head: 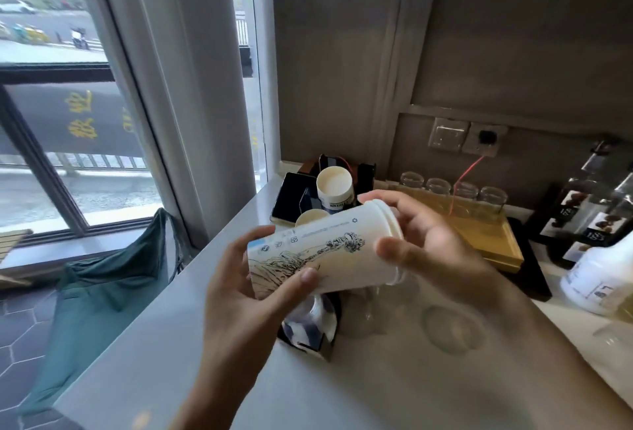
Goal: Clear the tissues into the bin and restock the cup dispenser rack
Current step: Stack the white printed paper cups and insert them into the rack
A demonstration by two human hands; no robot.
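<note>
Paper cups [325, 255], white with a dark line drawing, held on their side above the pale counter [144, 344], caught between both hands; left hand [246, 285] curled about the base end, thumb across the printed wall, other fingers [250, 241] wrapped behind; right hand [435, 244] at the rim end, thumb on the near wall, fingers spread over the lip; whether one cup or a nested stack, cannot tell. Just beyond the right fingertips, the black cup dispenser rack [363, 172] with two white cups [334, 184] sticking up, bottoms showing; right of those fingers, a yellow tray [486, 241] bearing upturned glasses [493, 200]. Directly under the left fingers, a dark tissue box [308, 327] with crumpled white tissue; left of them, off the counter edge, a green bag [102, 285].
</note>
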